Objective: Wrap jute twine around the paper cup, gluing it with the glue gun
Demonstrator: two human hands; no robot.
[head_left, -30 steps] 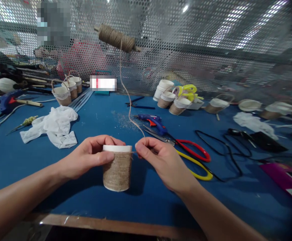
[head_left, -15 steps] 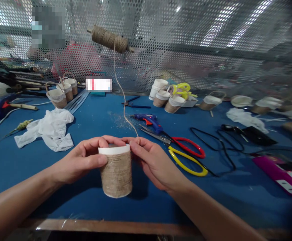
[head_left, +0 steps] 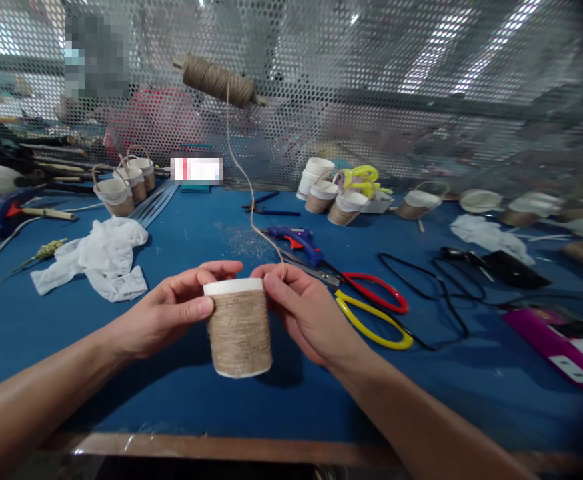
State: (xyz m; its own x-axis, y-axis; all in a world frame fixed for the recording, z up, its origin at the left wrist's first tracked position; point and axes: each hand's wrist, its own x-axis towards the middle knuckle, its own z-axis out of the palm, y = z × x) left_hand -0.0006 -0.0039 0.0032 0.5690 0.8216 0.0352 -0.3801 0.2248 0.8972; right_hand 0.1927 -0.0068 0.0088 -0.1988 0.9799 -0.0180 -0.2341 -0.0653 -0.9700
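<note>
A white paper cup point(head_left: 240, 333), wound with brown twine below its bare white rim, is held upright between both hands above the table's near side. My left hand point(head_left: 179, 303) has its thumb on the cup's left wall and its fingers behind the rim. At the rim's right side my right hand point(head_left: 299, 303) grips the cup, with the loose twine point(head_left: 249, 187) passing into its fingers. That twine hangs slack from a spool point(head_left: 217, 80) mounted on the mesh screen. My right fingertips are partly hidden behind the cup.
Scissors point(head_left: 371, 317) with red and yellow handles and a blue glue gun point(head_left: 296, 243) lie to the right. Pliers point(head_left: 276, 212) rest behind. White lace point(head_left: 104, 253) is at left. Small twine-wrapped buckets point(head_left: 349, 208) stand along the back. A purple box point(head_left: 546, 343) lies far right.
The cup has moved slightly up and to the right and tilted a little. My left fingers have lifted from inside the rim, and the twine sags further right.
</note>
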